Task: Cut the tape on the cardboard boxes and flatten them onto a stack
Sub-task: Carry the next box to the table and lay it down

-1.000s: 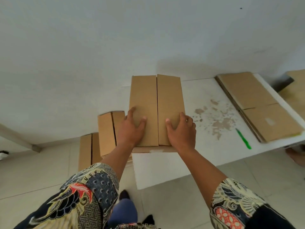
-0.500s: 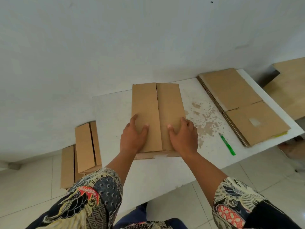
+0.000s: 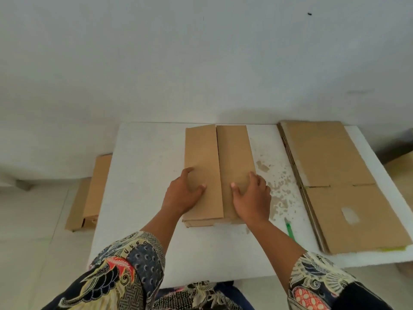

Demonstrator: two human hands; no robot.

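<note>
A long closed cardboard box [image 3: 218, 153] lies on the white table [image 3: 145, 175], its two top flaps meeting along a middle seam. My left hand [image 3: 182, 193] rests on the left flap near the box's near end, fingers spread with the thumb on top. My right hand [image 3: 251, 198] rests on the right flap, fingers over its right edge. A stack of flattened boxes [image 3: 342, 186] lies on the table's right side. A green cutter [image 3: 290, 230] lies on the table between the box and the stack, close to my right forearm.
Two more closed boxes [image 3: 93, 191] stand on the floor left of the table against the white wall. More cardboard [image 3: 402, 166] shows at the far right edge. The table top carries brown stains [image 3: 279, 186] right of the box.
The box has come down from the table's left edge to the middle of the table, with both hands still on its near end. The view has shifted right and closer.
</note>
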